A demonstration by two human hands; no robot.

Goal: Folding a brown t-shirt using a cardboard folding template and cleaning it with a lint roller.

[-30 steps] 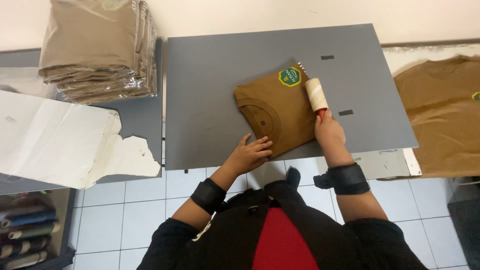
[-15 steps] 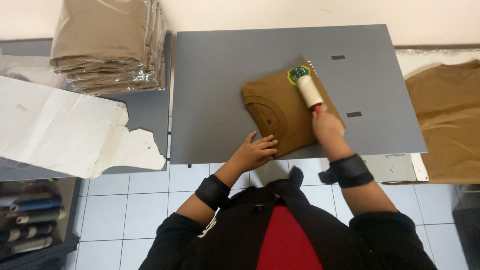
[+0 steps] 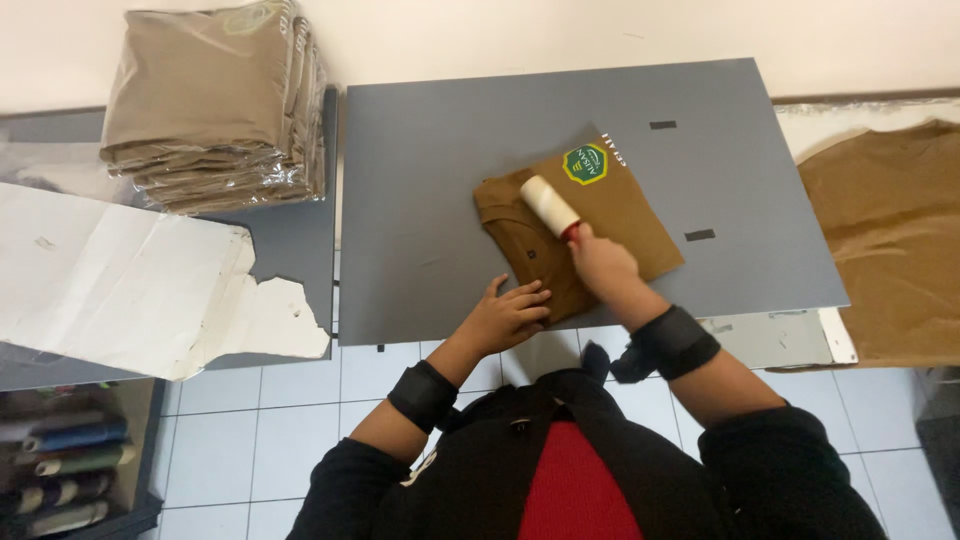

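Observation:
A folded brown shirt (image 3: 620,215) with a green round label lies on a grey board (image 3: 440,180). My right hand (image 3: 605,268) grips the red handle of a lint roller (image 3: 549,206), whose white roll rests on the shirt's left half. My left hand (image 3: 508,315) lies flat with fingers spread on the shirt's near left corner at the board's front edge. Black bands wrap both my wrists.
A stack of bagged tan shirts (image 3: 215,105) sits at the back left. Torn white paper (image 3: 130,280) lies on the left table. Loose brown cloth (image 3: 890,230) is spread at the right. A shelf with fabric rolls (image 3: 60,470) stands low at the left above tiled floor.
My right hand has drawn the lint roller leftward across the shirt, from near the green label toward its left half. My left hand stayed on the near corner.

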